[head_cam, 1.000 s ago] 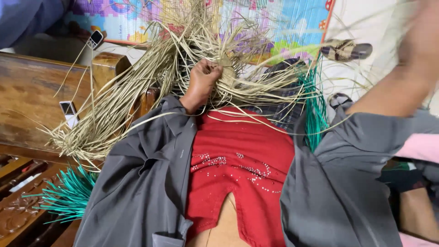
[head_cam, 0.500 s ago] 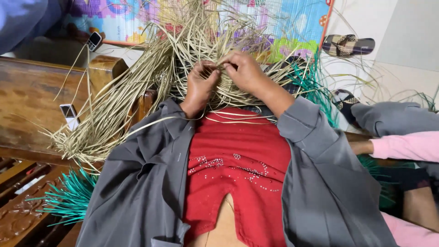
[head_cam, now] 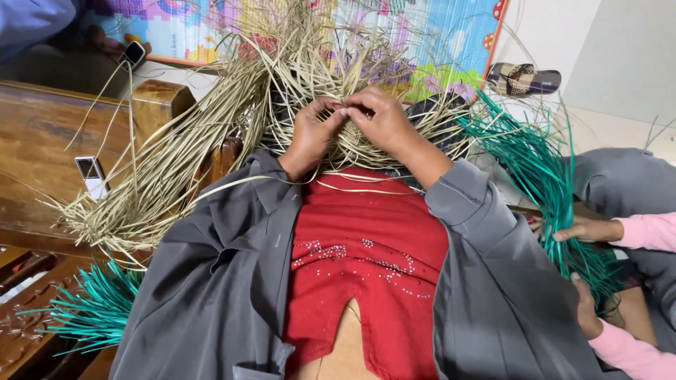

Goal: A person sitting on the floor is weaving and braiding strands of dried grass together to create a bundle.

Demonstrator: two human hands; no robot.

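My left hand [head_cam: 310, 137] and my right hand [head_cam: 380, 119] meet at the fingertips over a big tangle of pale dried straw strands [head_cam: 211, 134] in front of my chest. Both pinch thin strands of that straw between thumb and fingers. My grey sleeves and red top fill the lower part of the view. The straw fans out to the left over a wooden armrest [head_cam: 42, 155] and upward toward a colourful mat.
Green dyed strands lie at the right [head_cam: 535, 169] and lower left [head_cam: 91, 317]. Another person's hands in pink sleeves [head_cam: 584, 229] handle the right green bundle. A small phone [head_cam: 90, 172] rests on the wood. A sandal [head_cam: 524, 77] lies on the floor beyond a patterned play mat [head_cam: 415, 35].
My right arm swung down from the upper right, and its hand joined the left hand on the straw. The left hand opened from a fist-like hold to a pinch.
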